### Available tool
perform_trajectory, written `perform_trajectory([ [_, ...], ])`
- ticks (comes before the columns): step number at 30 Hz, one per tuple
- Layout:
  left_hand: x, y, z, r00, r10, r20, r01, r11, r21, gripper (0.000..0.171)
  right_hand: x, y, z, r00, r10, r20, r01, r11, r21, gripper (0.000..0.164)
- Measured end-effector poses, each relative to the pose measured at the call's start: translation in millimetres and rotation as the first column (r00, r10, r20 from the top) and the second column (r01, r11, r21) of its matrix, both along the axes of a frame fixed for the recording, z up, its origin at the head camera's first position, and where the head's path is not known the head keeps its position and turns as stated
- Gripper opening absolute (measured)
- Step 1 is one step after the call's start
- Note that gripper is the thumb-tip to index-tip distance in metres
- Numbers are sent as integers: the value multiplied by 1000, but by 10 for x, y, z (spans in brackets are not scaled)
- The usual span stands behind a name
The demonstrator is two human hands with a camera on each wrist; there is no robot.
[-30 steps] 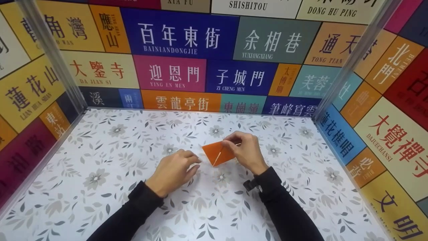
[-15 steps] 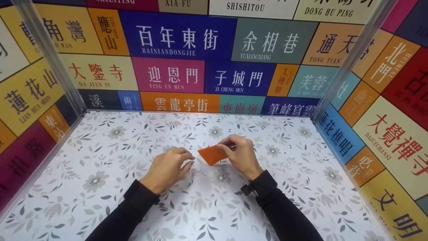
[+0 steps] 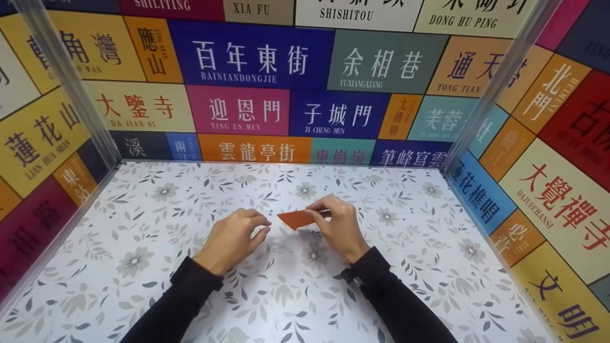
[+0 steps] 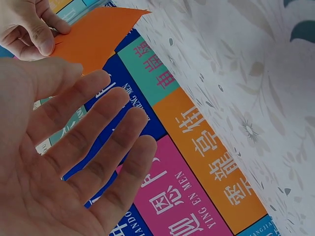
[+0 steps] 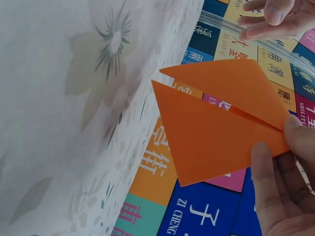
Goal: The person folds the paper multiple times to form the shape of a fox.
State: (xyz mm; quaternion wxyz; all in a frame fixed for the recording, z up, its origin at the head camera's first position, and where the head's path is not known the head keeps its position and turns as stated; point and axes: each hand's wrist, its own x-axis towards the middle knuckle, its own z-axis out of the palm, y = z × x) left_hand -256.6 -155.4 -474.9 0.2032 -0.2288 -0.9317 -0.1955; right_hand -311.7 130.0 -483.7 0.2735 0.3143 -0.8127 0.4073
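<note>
A folded piece of orange paper point(image 3: 294, 218) is held just above the table by my right hand point(image 3: 339, 227), its thumb and fingers pinching one end. In the right wrist view the orange paper point(image 5: 216, 132) shows two flaps with a narrow gap between them, the thumb on one face and fingers on the other. My left hand point(image 3: 234, 238) is to the left of the paper, a short way off it. Seen from the left wrist, that left hand point(image 4: 83, 147) has loosely bent, spread fingers with nothing in them.
The table point(image 3: 286, 305) has a white covering with grey flowers and leaves. Upright panels with coloured Chinese name blocks stand behind it point(image 3: 248, 52) and on both sides. Clear corner posts point(image 3: 491, 95) join the panels.
The right hand has tilted the paper, so its creased face with the pale line has turned out of sight, and moved slightly left. My left hand has drawn back a little to the left.
</note>
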Motion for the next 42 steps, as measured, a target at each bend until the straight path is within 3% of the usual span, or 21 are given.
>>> perform_trajectory([
  [7, -9, -4, 12, 1000, 14, 23, -14, 1000, 0, 16, 28, -1, -81, 999, 27, -22, -26, 999, 35, 7],
  [13, -8, -31, 37, 999, 21, 35, -22, 1000, 8, 15, 72, 8, -123, 998, 57, 10, -57, 998, 32, 9],
  [29, -37, -35, 3, 999, 30, 22, -30, 999, 11, 13, 164, 123, -224, 998, 65, -19, -64, 997, 47, 14],
  [42, -21, -43, 32, 999, 18, 38, -18, 1000, 21, 14, 273, 121, -224, 983, 109, 147, -129, 982, 136, 10],
])
